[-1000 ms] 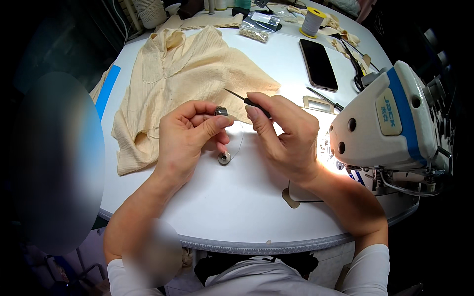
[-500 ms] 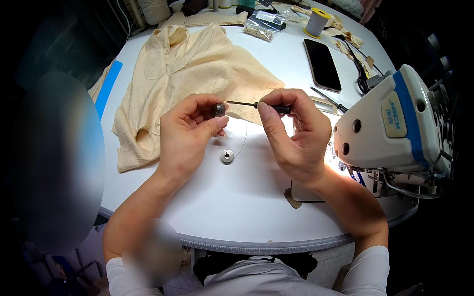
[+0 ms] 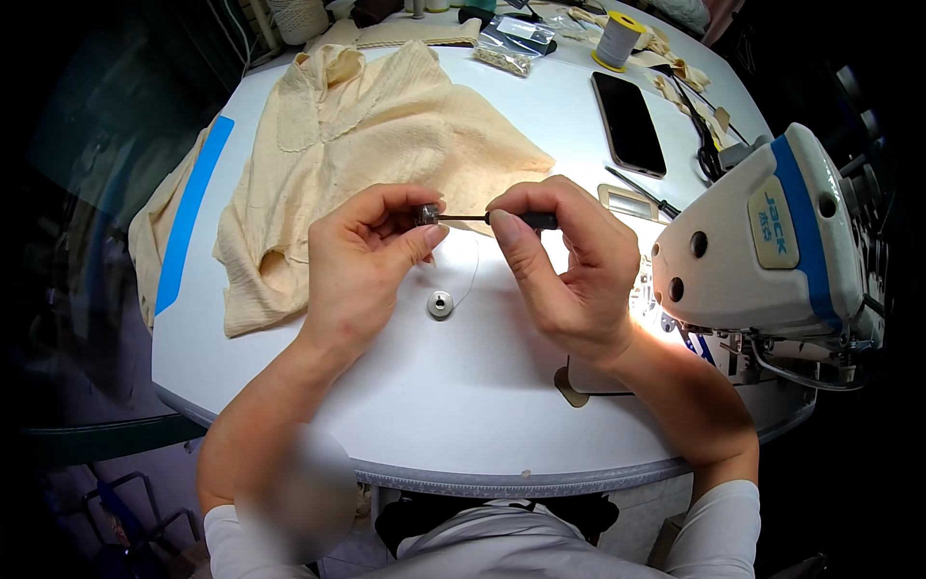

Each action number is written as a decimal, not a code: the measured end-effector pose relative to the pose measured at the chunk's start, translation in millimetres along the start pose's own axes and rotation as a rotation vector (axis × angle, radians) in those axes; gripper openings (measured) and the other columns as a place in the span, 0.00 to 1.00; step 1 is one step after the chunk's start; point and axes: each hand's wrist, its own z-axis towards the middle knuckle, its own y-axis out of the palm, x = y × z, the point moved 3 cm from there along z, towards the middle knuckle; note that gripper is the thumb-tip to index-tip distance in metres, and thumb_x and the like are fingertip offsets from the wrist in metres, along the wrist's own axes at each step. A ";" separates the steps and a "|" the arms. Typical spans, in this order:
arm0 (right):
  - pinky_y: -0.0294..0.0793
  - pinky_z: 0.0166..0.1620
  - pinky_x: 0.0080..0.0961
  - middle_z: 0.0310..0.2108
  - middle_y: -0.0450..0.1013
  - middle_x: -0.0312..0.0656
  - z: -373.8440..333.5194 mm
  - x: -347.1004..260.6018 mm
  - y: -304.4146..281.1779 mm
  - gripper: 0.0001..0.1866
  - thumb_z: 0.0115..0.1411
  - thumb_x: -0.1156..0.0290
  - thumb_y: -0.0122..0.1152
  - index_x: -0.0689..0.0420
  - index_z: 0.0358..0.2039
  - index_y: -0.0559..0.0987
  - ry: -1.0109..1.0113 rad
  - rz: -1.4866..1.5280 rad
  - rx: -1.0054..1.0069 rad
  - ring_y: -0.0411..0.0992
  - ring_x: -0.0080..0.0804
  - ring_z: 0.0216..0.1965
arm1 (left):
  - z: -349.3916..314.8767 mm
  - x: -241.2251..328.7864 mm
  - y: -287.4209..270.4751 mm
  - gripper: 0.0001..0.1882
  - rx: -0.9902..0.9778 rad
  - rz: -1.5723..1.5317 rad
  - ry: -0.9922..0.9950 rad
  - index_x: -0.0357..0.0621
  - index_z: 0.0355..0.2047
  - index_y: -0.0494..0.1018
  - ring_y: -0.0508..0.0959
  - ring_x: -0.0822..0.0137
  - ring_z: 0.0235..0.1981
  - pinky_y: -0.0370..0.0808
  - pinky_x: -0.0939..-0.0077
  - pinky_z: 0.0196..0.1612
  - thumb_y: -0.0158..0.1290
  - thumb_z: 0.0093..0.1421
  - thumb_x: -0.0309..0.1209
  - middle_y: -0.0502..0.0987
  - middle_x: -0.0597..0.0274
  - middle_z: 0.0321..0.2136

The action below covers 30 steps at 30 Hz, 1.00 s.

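My left hand (image 3: 355,259) pinches a small metal bobbin case (image 3: 426,214) between thumb and fingertips. In my right hand (image 3: 584,280) is a small screwdriver (image 3: 523,220) with a dark handle, held level between thumb and forefinger. Its thin shaft points left, and the tip meets the bobbin case; the exact contact spot is too small to make out. Below the hands, a silver bobbin (image 3: 440,304) lies on the white table (image 3: 463,396), a loose thread running up from it. Behind my hands a beige garment (image 3: 386,135) is spread out.
A white and blue sewing machine (image 3: 743,241) stands at the right, its lamp lit. Beyond my right hand lie another screwdriver (image 3: 644,193), a black phone (image 3: 629,125) and black scissors (image 3: 707,154). A thread spool (image 3: 617,43) and a clear bag (image 3: 506,53) are farther back.
The screwdriver has shifted left with my right hand, bringing its tip from just beside the bobbin case up against it. A blurred shape at the left has gone from view.
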 end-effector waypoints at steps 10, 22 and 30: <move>0.68 0.25 0.18 0.24 0.74 0.40 -0.8 0.9 1.2 0.04 0.55 0.81 0.65 0.63 0.32 0.80 -0.012 0.027 0.024 0.70 0.25 0.21 | -0.4 0.4 -0.1 0.14 -0.019 0.006 -0.010 0.35 0.46 0.76 0.78 0.75 0.35 0.77 0.83 0.37 0.58 0.58 0.17 0.80 0.58 0.41; 0.69 0.25 0.19 0.25 0.74 0.41 1.1 -1.2 -0.4 0.04 0.55 0.80 0.66 0.63 0.32 0.80 -0.037 -0.011 0.000 0.71 0.26 0.21 | -0.9 1.9 0.9 0.14 -0.017 0.044 -0.016 0.34 0.45 0.77 0.78 0.75 0.35 0.77 0.83 0.37 0.58 0.58 0.17 0.80 0.59 0.41; 0.68 0.22 0.20 0.22 0.74 0.39 2.6 -5.7 -1.6 0.05 0.52 0.78 0.70 0.60 0.29 0.81 -0.107 -0.088 -0.012 0.71 0.27 0.18 | -1.5 -0.9 0.7 0.13 -0.012 0.068 -0.006 0.33 0.45 0.77 0.78 0.75 0.35 0.77 0.82 0.37 0.58 0.59 0.18 0.81 0.58 0.39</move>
